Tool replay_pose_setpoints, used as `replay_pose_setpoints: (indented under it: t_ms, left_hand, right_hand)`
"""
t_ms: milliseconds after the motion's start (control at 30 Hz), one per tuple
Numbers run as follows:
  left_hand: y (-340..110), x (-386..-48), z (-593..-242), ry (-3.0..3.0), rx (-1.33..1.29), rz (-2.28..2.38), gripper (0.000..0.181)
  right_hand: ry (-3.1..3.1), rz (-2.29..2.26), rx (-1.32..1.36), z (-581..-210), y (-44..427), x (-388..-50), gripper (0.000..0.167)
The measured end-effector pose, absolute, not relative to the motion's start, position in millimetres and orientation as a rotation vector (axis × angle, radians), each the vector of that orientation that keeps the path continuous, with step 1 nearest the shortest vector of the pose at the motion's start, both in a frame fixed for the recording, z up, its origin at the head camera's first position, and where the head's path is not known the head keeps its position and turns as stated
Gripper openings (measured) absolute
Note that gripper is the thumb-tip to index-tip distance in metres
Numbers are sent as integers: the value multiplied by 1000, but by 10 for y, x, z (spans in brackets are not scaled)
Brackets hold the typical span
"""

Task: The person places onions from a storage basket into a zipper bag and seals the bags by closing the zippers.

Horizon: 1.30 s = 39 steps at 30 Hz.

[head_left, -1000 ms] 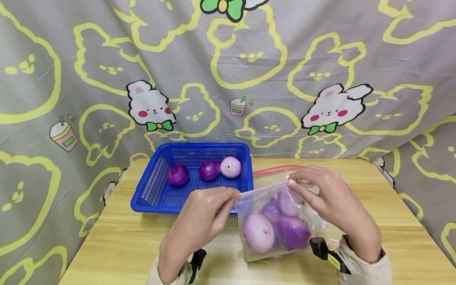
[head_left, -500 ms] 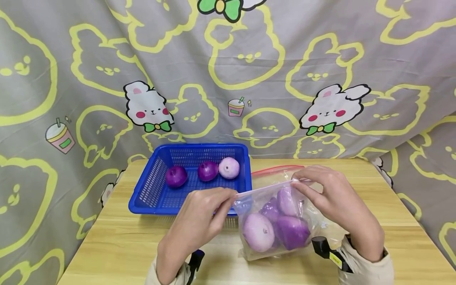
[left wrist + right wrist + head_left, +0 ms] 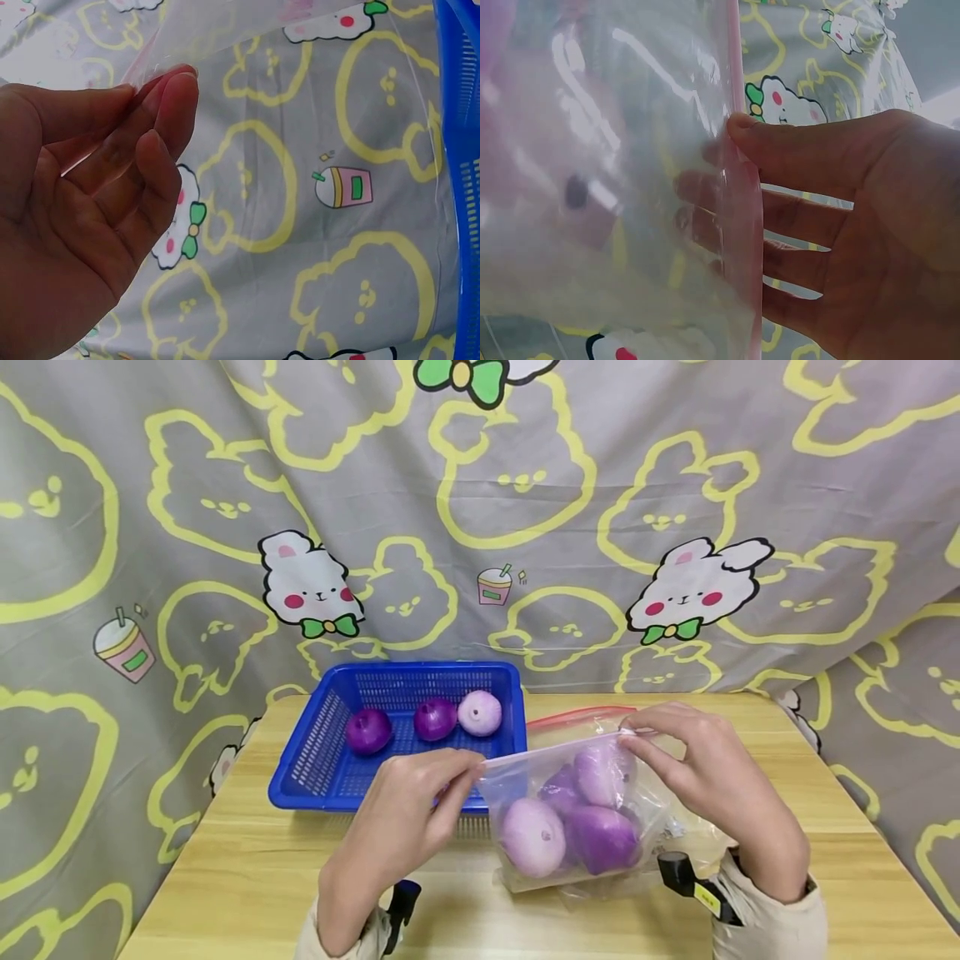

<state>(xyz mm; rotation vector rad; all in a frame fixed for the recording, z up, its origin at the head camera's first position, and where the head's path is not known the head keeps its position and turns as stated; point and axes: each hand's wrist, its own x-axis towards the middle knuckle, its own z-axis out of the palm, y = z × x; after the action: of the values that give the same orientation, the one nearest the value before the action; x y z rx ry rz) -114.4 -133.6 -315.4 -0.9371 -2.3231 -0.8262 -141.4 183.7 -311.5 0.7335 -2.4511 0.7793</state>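
Observation:
A clear zip-top bag (image 3: 513,785) with several purple onions (image 3: 534,837) inside stands near the table's right front. My left hand (image 3: 401,814) pinches the left end of its zip edge between thumb and fingers; the left wrist view shows the plastic at those fingertips. My right hand (image 3: 708,768) pinches the same edge towards its right end. In the right wrist view the thumb (image 3: 795,146) lies on the near side of the pinkish zip strip, with the other fingers behind the clear plastic.
A blue plastic basket (image 3: 420,667) with three onions (image 3: 369,731) stands at the back left of the wooden table (image 3: 225,877). Behind the held bag lies more clear plastic with a red zip strip (image 3: 577,718). A patterned curtain (image 3: 525,527) hangs behind the table.
The bag and its onions have shifted slightly left and up. My left hand has moved a little left with the bag's corner; the right thumb and fingers sit slightly further right along the edge.

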Motion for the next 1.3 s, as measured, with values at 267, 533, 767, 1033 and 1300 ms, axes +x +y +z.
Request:
replay_pose_setpoints:
  t_ms: [267,533,767,1033,1300]
  left_hand:
    - [-1371,-1170,-3162,-2319,-931,-837,8]
    - [-1403,-1187,-3188,-2329,-912,-840,8]
    - [-1413,-1184,-3167,-2354,-897,-841,8]
    - [-1399,-1170,-3152,-2380,-881,-843,8]
    - [-1397,-1175,-3149,-2389,-880,-838,8]
  right_hand:
    - [-2454,786,700,-3114,1875,-1435,10]
    - [-2474,795,657,-3152,1896,-1482,9]
    - [-2429,812,627,-3168,1903,-1531,12]
    - [-2349,854,503,-3218,1903,-1625,11]
    - [-2351,898,390,-3262,1937,-1685,15]
